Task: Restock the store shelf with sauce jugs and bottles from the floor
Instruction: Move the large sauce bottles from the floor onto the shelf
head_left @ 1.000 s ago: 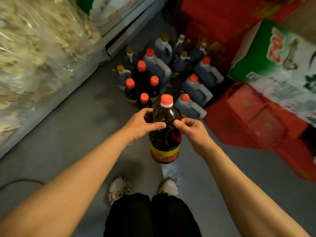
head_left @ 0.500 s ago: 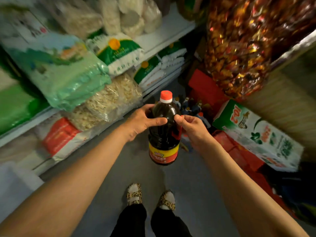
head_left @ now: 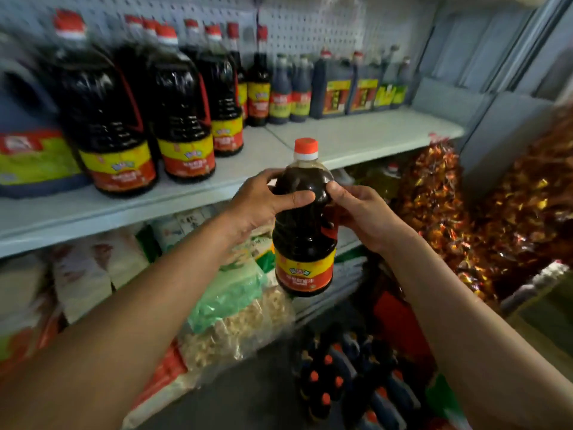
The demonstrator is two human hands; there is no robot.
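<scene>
Up at shelf height, both hands hold a dark soy sauce bottle (head_left: 305,225) with an orange cap upright in the air, just in front of the white shelf (head_left: 356,141) and apart from it. The left hand (head_left: 263,203) curls its fingers round the bottle's shoulder, thumb across the front, while the right hand (head_left: 359,212) pinches the red side handle. Matching bottles (head_left: 183,119) stand on the shelf to the left, and more orange-capped bottles (head_left: 328,380) wait on the floor below.
</scene>
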